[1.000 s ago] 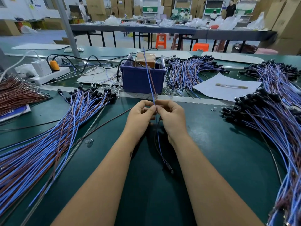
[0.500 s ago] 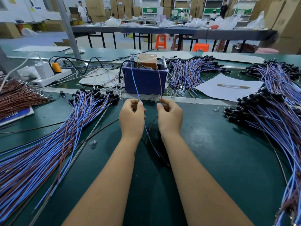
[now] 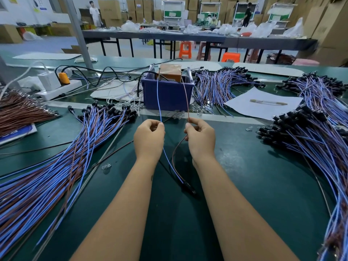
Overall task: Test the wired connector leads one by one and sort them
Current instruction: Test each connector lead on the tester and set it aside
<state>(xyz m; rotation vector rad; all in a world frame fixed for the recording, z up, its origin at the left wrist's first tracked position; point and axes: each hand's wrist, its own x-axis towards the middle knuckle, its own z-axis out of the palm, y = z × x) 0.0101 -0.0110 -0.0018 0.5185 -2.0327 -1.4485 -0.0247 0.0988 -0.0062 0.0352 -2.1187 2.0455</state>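
Hands pinching thin wires, left hand [image 3: 149, 137] blue wire [image 3: 159, 98], right hand [image 3: 201, 137] brown wire [image 3: 186, 97], matte green bench [image 3: 254, 185]

Even, bright indoor light from overhead. Soft shadows under both forearms on the green table [image 3: 263, 185], faint sheen there. Foreground sharp; cartons [image 3: 329, 25] at the right edge smeared. Wide-angle bend: pole [image 3: 79, 34] leans, table edges curve. Wire piles [image 3: 37, 185] at the frame edges stretched, slightly soft.
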